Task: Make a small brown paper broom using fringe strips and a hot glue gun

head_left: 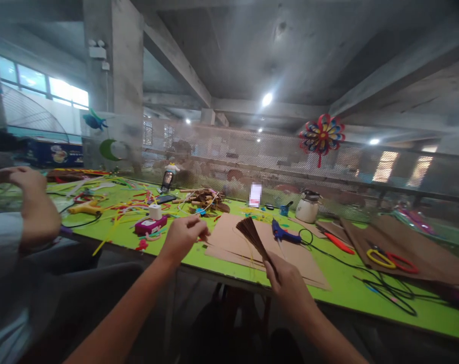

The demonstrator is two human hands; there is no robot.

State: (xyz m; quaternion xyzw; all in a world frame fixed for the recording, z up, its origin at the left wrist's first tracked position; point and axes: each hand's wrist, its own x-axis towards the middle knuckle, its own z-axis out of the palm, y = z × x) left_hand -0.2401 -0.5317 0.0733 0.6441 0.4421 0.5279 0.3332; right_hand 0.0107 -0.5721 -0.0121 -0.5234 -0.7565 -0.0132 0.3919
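My right hand [286,278] grips one end of a pleated strip of brown paper [252,235], whose layered folds spread slightly at the far end. That strip is tilted up to the left above flat brown paper sheets [225,232] on the table. My left hand [184,236] hovers by the left edge of these sheets, fingers curled and pressed together; whatever they may hold is too small or hidden to make out. Thin yellow strands [252,258] show below the pleated paper. A blue glue gun [284,232] rests on the sheets' right side.
On the green table [191,259] are a magenta box [151,225], scissors [392,260], a red-handled tool [339,242], a black cable [388,290] and a jug [307,206]. Colourful strips lie at left. A co-worker's arm [39,207] is at the left edge.
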